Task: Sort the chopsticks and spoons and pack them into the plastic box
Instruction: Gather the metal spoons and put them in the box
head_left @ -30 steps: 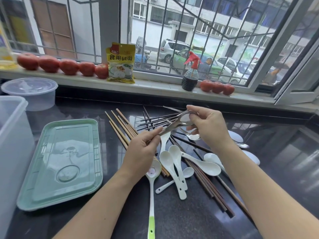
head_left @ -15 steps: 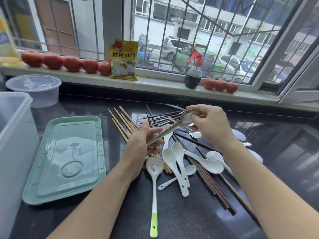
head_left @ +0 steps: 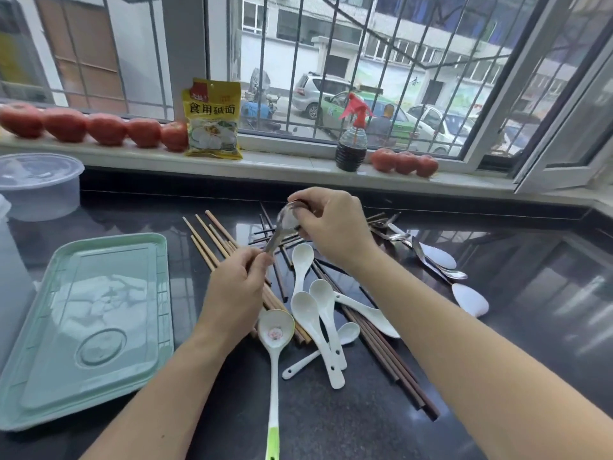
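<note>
A metal spoon (head_left: 283, 227) is held above the pile by both hands. My left hand (head_left: 238, 287) grips its handle end, and my right hand (head_left: 331, 224) pinches its bowl. Under them lie several white ceramic spoons (head_left: 306, 313), a long spoon with a green handle tip (head_left: 274, 360), light wooden chopsticks (head_left: 207, 237) and dark chopsticks (head_left: 381, 353). More metal spoons (head_left: 431, 263) and white spoons (head_left: 469, 298) lie to the right. The clear plastic box (head_left: 10, 277) shows only at the left edge, beside its green lid (head_left: 89, 323).
A round lidded plastic tub (head_left: 38, 184) stands at the back left. On the windowsill are tomatoes (head_left: 106, 129), a yellow packet (head_left: 212, 119) and a dark spray bottle (head_left: 351, 141). The black counter (head_left: 530, 327) stretches to the right.
Both hands have drawn closer together on the metal spoon. It now stands steeper, with the right hand higher and further left over the pile.
</note>
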`<state>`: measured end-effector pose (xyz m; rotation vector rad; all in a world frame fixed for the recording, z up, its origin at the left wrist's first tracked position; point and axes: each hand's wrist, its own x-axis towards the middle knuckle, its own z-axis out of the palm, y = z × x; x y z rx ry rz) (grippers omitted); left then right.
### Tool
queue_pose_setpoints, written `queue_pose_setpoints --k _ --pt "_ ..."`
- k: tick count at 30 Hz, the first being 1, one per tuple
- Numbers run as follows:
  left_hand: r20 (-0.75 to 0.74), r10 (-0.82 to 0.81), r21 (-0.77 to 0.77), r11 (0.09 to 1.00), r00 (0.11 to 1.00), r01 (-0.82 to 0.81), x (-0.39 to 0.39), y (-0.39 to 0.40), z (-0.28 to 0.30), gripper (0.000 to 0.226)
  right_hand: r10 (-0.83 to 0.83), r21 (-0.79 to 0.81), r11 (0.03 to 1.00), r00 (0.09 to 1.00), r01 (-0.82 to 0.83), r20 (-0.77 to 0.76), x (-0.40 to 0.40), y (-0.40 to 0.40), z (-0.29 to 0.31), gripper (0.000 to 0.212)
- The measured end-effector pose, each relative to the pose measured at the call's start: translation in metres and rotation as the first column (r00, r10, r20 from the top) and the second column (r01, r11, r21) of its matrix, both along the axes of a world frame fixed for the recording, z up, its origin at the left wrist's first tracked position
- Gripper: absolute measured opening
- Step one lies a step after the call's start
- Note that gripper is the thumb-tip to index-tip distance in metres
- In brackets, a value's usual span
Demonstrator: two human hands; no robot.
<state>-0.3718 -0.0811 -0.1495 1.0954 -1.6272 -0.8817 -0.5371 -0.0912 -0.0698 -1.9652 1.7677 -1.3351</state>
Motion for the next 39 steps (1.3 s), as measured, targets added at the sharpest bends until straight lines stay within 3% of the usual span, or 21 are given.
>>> queue_pose_setpoints --k 2,4,7,9,11,16,20,28,34,39 --pt "0.020 0.098 0.014 0.995 0.995 -0.099 0.004 -0.004 -0.004 0.028 0.137 0.130 0.979 0.981 -0.154 0.136 0.003 -0.013 -0.001 0.017" --pt "-0.005 0.160 0.054 0.986 0.987 -0.160 0.003 -0.006 -0.005 0.029 0.162 0.211 0.958 0.975 -0.192 0.150 -0.015 -0.032 -0.004 0.020" --pt "-0.129 0.253 0.117 0.964 0.959 -0.239 0.003 -0.009 -0.005 0.026 -0.171 0.198 0.963 0.983 0.181 -0.066 -0.078 -0.067 -0.006 0.017" --pt "-0.162 0.328 0.119 0.943 0.931 -0.311 0.004 -0.013 -0.008 0.026 -0.406 0.204 0.866 0.880 0.457 -0.247 -0.123 -0.087 -0.007 0.020" --pt "-0.177 0.382 0.142 0.922 0.907 -0.360 0.004 -0.016 -0.008 0.024 -0.476 0.218 0.789 0.795 0.575 -0.375 -0.153 -0.102 -0.010 0.025" --pt "-0.152 0.402 0.179 0.910 0.903 -0.375 0.005 -0.020 -0.009 0.024 -0.318 0.301 0.805 0.800 0.511 -0.508 -0.171 -0.144 -0.030 0.047" --pt "-0.217 0.409 0.257 0.900 0.886 -0.352 0.008 -0.025 -0.013 0.025 -0.212 0.363 0.784 0.767 0.504 -0.606 -0.181 -0.169 -0.043 0.062" --pt "-0.226 0.396 0.284 0.901 0.890 -0.328 0.007 -0.025 -0.012 0.028 -0.286 0.182 0.803 0.635 0.567 -0.718 -0.186 -0.168 -0.048 0.031" --pt "-0.227 0.391 0.276 0.904 0.892 -0.326 0.005 -0.022 -0.011 0.027 -0.192 0.293 0.800 0.686 0.524 -0.702 -0.190 -0.166 -0.052 0.044" --pt "-0.198 0.380 0.225 0.915 0.904 -0.335 0.003 -0.022 -0.012 0.027 -0.325 0.129 0.811 0.624 0.570 -0.711 -0.189 -0.167 -0.053 0.030"
